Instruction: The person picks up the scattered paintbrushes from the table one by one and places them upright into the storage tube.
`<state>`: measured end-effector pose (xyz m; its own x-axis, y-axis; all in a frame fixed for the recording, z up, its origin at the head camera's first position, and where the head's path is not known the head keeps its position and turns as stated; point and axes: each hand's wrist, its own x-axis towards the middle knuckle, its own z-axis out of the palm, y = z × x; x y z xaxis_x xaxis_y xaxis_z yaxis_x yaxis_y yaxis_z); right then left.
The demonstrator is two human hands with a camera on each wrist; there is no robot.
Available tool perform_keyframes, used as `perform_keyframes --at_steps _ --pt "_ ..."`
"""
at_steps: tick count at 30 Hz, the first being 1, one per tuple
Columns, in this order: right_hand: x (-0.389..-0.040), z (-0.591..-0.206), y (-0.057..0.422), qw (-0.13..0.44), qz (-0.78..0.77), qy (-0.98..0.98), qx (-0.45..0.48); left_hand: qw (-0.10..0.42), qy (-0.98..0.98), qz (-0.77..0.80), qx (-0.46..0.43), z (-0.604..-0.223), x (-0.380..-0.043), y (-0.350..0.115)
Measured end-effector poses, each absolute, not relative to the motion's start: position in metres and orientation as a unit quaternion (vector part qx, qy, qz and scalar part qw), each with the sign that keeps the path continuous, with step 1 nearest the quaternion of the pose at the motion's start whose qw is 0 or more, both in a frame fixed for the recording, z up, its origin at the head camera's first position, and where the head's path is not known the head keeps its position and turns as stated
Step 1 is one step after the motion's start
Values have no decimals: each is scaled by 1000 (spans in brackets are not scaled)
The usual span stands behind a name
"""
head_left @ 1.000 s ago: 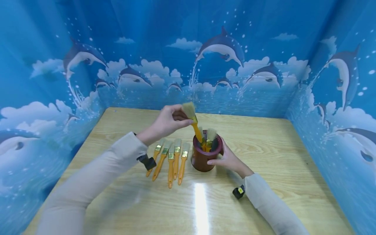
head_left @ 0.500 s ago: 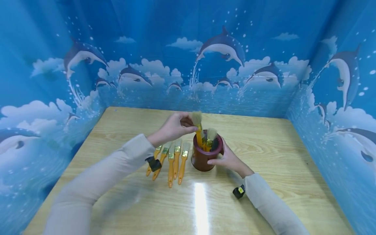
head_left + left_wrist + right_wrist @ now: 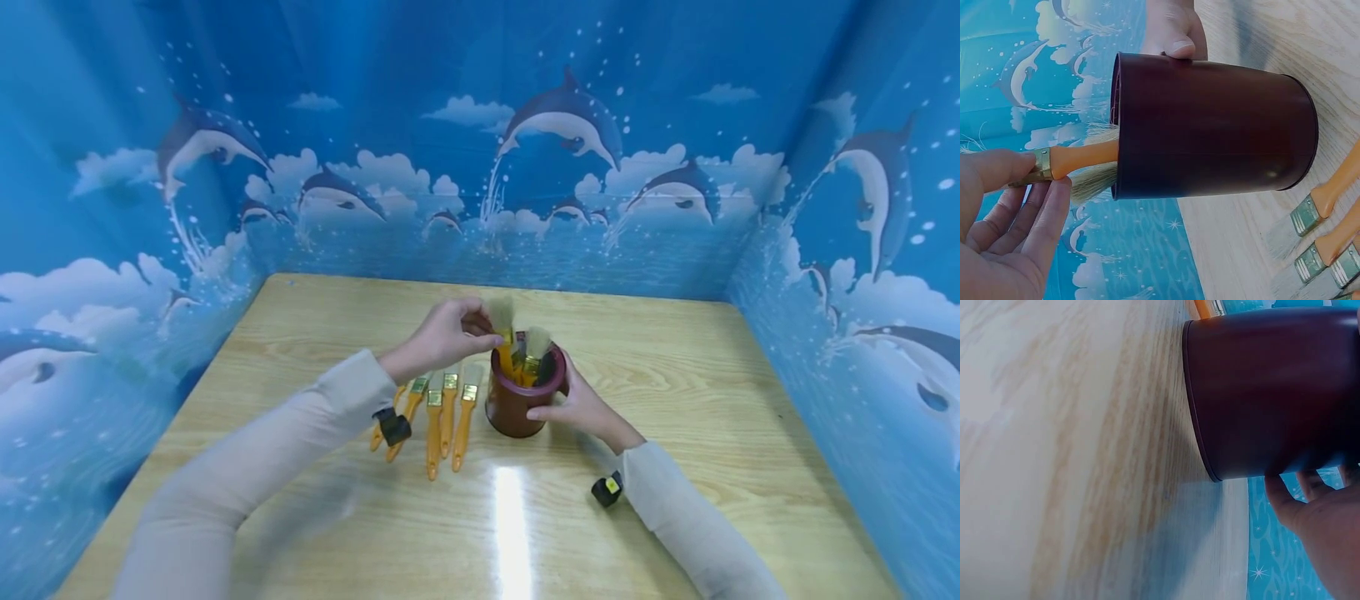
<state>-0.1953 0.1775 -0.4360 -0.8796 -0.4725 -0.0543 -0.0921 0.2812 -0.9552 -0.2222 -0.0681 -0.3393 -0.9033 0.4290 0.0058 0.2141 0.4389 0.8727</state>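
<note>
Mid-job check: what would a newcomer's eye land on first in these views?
Probably the bright blue dolphin backdrop behind the table. Next, near the table's middle, the dark brown cup gripped by the right hand, with the left hand pinching a brush whose handle points into it. Then the loose orange-handled brushes lying left of the cup.

Brush (image 3: 505, 337) partway inside brown cup (image 3: 513, 412)

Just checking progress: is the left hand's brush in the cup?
Partly in: the brush points handle-first into the cup, bristles outside.
</note>
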Motion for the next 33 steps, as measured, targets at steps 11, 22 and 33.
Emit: perform_keyframes --at_steps 11,22,33 --pt "-202 -455 182 157 -574 781 -190 119 839 503 173 -344 -224 -82" --pt "-206 -466 186 161 -559 796 -166 136 836 521 105 -360 -234 -117" --pt "-207 -466 185 162 -561 793 -174 145 840 520 55 -385 -240 -150"
